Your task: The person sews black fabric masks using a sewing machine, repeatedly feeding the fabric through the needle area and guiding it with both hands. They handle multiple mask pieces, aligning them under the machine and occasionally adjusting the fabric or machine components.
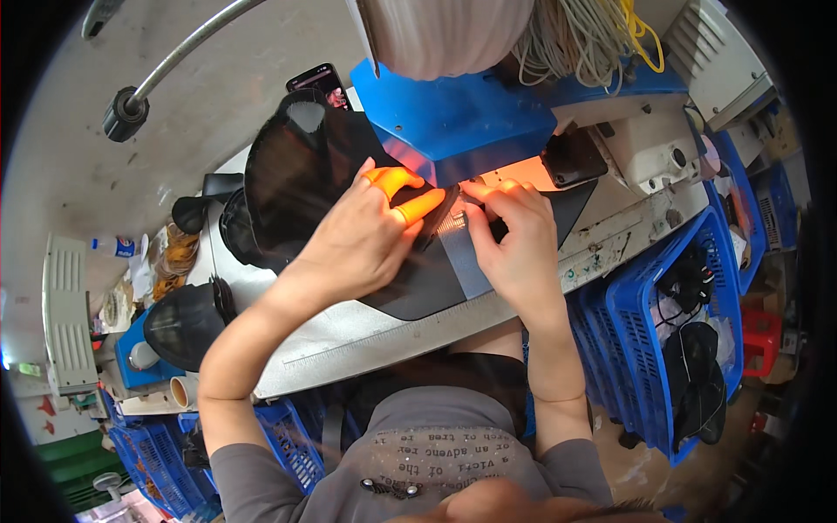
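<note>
Both of my hands work in the lit spot under the blue machine head [462, 113], which looks like a sewing machine's. My left hand [357, 227], with orange finger covers on two fingers, has its fingers bent and closed on the edge of a black sheet of material [418, 283]. Facing it, my right hand [519, 227] pinches thumb and forefinger at the same dark edge. Glowing orange light falls on the fingertips and on a small metal plate between them. The exact contact under the fingers is partly hidden. A curved black moulded piece [283, 187] stands left of my left hand.
A ruler strip [392, 336] runs along the table's front edge. One phone [320, 85] lies behind the black piece; a dark phone-like object [575, 159] rests right of the machine head. Blue baskets [641, 322] stand at right. A lamp arm [187, 57] reaches in upper left.
</note>
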The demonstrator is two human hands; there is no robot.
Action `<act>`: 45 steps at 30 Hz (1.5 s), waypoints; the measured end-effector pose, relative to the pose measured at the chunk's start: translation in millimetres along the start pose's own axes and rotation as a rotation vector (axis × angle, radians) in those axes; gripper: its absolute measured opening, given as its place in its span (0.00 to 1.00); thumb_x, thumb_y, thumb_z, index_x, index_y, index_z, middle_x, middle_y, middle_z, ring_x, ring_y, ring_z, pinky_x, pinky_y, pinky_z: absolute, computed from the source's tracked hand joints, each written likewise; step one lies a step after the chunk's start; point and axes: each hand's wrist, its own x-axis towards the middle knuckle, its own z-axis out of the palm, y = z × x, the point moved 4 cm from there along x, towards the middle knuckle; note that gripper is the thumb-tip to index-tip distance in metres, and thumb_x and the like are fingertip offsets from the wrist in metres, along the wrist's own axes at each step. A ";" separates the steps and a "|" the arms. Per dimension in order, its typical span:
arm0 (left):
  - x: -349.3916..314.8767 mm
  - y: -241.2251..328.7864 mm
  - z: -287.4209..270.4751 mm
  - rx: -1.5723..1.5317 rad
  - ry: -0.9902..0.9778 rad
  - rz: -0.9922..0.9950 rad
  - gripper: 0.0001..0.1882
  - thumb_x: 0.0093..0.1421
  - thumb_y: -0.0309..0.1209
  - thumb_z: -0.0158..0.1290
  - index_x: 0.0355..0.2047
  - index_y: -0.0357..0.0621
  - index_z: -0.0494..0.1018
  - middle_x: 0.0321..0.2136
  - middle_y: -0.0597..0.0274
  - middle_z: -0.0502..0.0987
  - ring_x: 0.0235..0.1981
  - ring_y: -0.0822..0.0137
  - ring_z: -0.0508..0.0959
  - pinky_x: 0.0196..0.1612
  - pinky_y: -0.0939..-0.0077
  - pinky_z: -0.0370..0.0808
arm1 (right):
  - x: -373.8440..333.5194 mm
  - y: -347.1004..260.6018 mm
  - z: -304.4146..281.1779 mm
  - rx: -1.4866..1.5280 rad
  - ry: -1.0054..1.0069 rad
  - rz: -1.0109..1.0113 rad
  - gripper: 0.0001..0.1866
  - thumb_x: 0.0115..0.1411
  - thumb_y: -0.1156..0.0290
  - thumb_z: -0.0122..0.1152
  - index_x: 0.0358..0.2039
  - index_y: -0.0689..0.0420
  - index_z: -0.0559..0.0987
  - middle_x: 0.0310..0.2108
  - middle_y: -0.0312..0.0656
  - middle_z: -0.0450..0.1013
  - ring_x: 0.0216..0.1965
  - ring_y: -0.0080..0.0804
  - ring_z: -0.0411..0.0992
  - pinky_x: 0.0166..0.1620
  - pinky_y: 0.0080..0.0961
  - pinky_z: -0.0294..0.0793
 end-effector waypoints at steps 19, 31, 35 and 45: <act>9.9 15.7 -7.2 0.265 -0.136 -0.168 0.19 0.57 0.30 0.59 0.51 0.42 0.77 0.41 0.49 0.75 0.38 0.52 0.74 0.43 0.59 0.75 | -19.8 7.8 -19.0 0.038 0.058 -0.101 0.08 0.51 0.79 0.66 0.32 0.54 0.84 0.26 0.33 0.70 0.31 0.33 0.68 0.37 0.31 0.64; 20.9 37.1 10.5 0.297 0.030 -0.389 0.16 0.58 0.28 0.58 0.46 0.33 0.77 0.33 0.44 0.76 0.33 0.48 0.76 0.37 0.58 0.75 | -23.2 -5.0 -23.5 0.105 -0.107 -0.268 0.10 0.47 0.78 0.68 0.33 0.54 0.84 0.26 0.32 0.68 0.33 0.32 0.67 0.41 0.32 0.64; 15.6 27.0 15.5 0.278 0.081 -0.330 0.18 0.57 0.27 0.58 0.48 0.32 0.75 0.34 0.45 0.76 0.33 0.47 0.76 0.35 0.57 0.74 | -20.3 -6.9 -8.8 0.097 -0.084 -0.329 0.10 0.44 0.79 0.66 0.30 0.55 0.83 0.27 0.33 0.69 0.34 0.32 0.69 0.41 0.31 0.65; -0.9 44.6 -15.0 0.552 -0.333 -0.020 0.24 0.63 0.36 0.52 0.59 0.45 0.70 0.52 0.47 0.74 0.43 0.52 0.74 0.61 0.50 0.61 | -19.2 -3.6 -13.3 0.143 0.037 -0.352 0.10 0.40 0.83 0.66 0.26 0.57 0.83 0.21 0.37 0.69 0.25 0.36 0.67 0.35 0.31 0.68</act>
